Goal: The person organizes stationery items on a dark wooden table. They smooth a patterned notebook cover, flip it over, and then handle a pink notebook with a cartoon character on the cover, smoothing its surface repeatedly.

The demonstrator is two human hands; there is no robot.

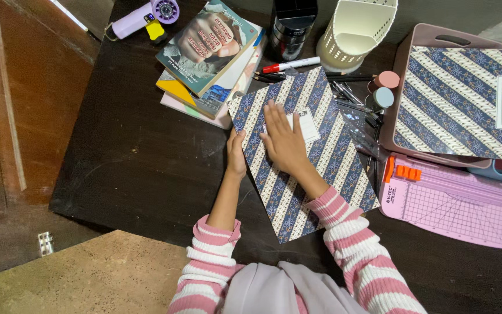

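Observation:
A flat book covered in blue and white striped patterned paper (332,168) lies tilted on the dark table (140,163), with a small white label near its top. My right hand (283,142) rests flat on the cover, fingers spread, partly over the label. At the book's left edge my left hand (236,154) grips the side with the thumb on the cover. Both arms wear pink and white striped sleeves.
A stack of books (210,52) lies behind the left hand, a lilac hair dryer (143,16) beyond it. A red marker (289,65), a white perforated holder (355,29), pens, a pink tray (393,116) holding a similar covered book, and a pink paper trimmer (460,209) sit right.

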